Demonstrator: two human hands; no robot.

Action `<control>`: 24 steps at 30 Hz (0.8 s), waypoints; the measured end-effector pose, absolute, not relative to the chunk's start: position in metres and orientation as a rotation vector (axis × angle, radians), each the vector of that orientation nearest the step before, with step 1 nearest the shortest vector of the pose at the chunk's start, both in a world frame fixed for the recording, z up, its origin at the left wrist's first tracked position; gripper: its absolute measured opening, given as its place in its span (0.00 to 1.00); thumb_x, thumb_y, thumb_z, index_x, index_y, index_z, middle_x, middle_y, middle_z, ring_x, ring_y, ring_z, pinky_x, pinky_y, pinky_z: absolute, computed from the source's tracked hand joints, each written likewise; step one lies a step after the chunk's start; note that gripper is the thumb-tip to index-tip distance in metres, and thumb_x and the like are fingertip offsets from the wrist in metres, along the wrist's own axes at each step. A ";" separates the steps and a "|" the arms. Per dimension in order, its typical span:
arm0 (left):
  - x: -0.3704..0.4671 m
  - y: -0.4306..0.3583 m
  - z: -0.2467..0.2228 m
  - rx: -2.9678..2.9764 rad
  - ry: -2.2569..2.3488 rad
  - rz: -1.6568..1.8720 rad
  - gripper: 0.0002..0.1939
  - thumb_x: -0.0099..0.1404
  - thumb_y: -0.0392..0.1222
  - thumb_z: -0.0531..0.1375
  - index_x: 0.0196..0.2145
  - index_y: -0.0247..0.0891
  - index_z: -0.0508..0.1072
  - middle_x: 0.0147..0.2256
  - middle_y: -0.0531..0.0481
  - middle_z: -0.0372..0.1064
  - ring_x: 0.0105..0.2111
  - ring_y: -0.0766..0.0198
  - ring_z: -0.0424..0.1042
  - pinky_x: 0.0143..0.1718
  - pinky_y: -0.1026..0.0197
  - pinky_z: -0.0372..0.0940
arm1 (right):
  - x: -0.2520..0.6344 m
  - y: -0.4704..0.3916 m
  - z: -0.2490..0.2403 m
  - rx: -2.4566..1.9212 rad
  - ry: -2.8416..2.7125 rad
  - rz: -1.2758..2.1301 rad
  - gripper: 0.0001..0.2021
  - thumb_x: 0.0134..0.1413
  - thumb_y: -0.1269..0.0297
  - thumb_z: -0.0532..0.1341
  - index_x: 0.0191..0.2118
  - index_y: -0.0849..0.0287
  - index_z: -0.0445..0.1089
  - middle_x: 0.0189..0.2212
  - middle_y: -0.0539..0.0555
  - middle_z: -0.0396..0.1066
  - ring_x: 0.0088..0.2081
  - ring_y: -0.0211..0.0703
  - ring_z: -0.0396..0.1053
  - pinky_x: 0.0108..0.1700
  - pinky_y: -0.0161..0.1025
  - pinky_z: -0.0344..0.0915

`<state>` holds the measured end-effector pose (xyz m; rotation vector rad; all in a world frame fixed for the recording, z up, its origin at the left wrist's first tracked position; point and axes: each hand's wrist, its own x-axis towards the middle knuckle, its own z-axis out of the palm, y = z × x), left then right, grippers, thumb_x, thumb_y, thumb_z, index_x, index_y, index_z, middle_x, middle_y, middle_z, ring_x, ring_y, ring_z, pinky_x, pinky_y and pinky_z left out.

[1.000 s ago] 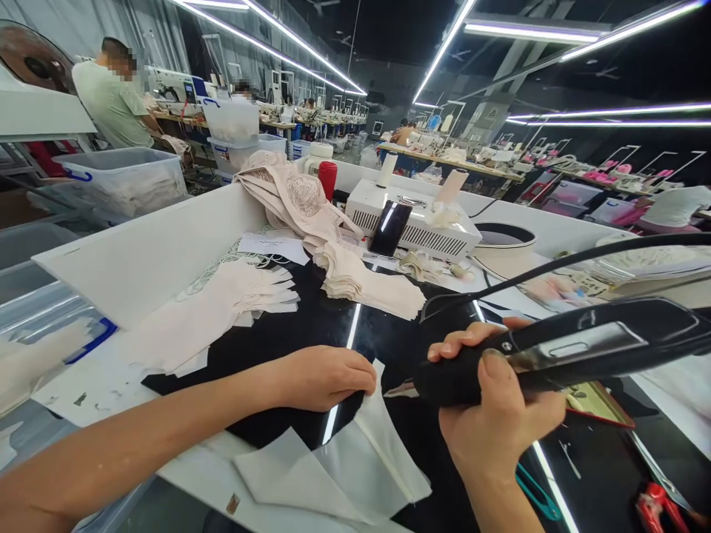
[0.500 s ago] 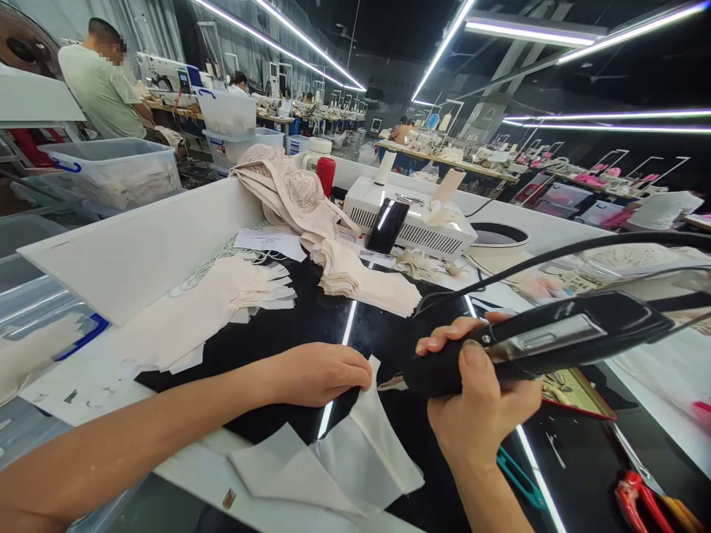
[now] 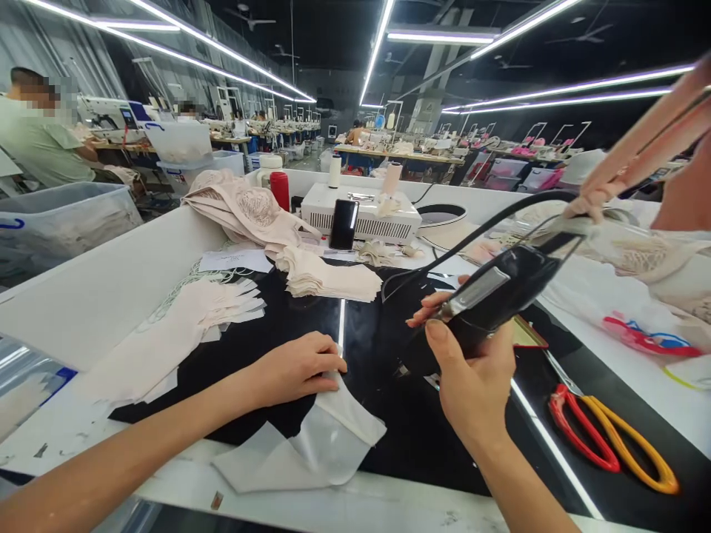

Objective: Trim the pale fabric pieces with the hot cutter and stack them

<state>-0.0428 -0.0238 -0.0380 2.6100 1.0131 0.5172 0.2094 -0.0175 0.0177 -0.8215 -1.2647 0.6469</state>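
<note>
Since the last frame, the black tool [image 3: 511,285] tips steeper, cord end up, & a blurry pinkish shape [image 3: 638,152] has come in upper R, can't tell what. Biggest: black work surface [image 3: 422,437], w/ pale fabric stack [image 3: 149,340] at its L side & vented white unit [image 3: 361,215] beyond the far edge. R hand [image 3: 478,370] is closed round the tool, thumb on near side, tip angled down-L nr the surface. L hand [image 3: 303,370] is part-curled, fingers on top end of the sheer cloth [image 3: 333,437]; can't tell if pinched. Cloth lies front-ctr, partly over the white front edge. Scissors [image 3: 575,390], red/orange handles, lie R of R hand. Smallest: dark phone [image 3: 344,224], leaning upright vs. unit.
</note>
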 end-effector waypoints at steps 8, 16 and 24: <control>-0.045 -0.029 -0.020 2.356 1.079 0.589 0.04 0.74 0.34 0.62 0.38 0.39 0.76 0.47 0.47 0.74 0.47 0.59 0.74 0.50 0.59 0.66 | 0.237 -0.051 -0.005 -0.822 -0.995 0.203 0.21 0.53 0.60 0.76 0.52 0.53 0.75 0.43 0.52 0.74 0.43 0.46 0.74 0.51 0.47 0.72; -0.042 -0.035 0.018 1.623 1.145 0.723 0.13 0.67 0.49 0.67 0.36 0.37 0.74 0.36 0.49 0.76 0.33 0.65 0.69 0.35 0.63 0.60 | 0.193 -0.087 -0.070 -1.153 -1.070 1.203 0.37 0.48 0.37 0.74 0.59 0.53 0.74 0.49 0.60 0.80 0.45 0.53 0.79 0.44 0.45 0.78; -0.041 -0.054 0.038 1.351 1.042 0.865 0.27 0.61 0.61 0.75 0.36 0.37 0.69 0.36 0.49 0.74 0.33 0.67 0.67 0.38 0.64 0.61 | 0.151 -0.061 -0.052 -0.784 -0.859 1.830 0.30 0.44 0.37 0.77 0.45 0.58 0.83 0.36 0.57 0.83 0.42 0.54 0.80 0.49 0.46 0.75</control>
